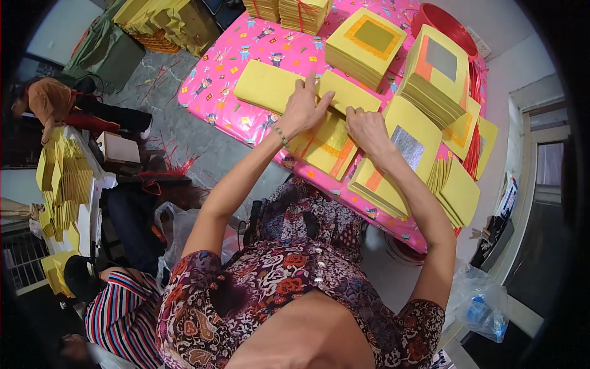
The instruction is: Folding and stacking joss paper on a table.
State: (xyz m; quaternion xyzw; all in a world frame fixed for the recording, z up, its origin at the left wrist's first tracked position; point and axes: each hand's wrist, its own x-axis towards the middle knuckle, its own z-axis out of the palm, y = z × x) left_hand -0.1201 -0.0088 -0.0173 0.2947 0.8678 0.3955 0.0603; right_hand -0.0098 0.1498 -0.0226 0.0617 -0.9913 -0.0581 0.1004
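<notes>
A sheet of yellow joss paper (348,91) lies near the table's front edge, its far part folded over. My left hand (301,109) presses on it with fingers stretched and thumb apart, holding nothing. The fingers of my right hand (369,130) are curled closed at the fold's right end, seemingly pinching the paper's edge. Below the hands, a joss paper sheet with a gold-orange patch (330,136) shows its decorated face. A folded yellow stack (265,85) sits to the left of my left hand. Beside my right wrist is a joss paper stack with a silver foil square (408,146).
Tall joss paper stacks (437,74) and a gold-patched stack (362,46) stand farther back on the pink patterned tablecloth (212,92). A red basin (447,26) and red strands (473,147) are at the right. At left, other people work near yellow bundles (64,178).
</notes>
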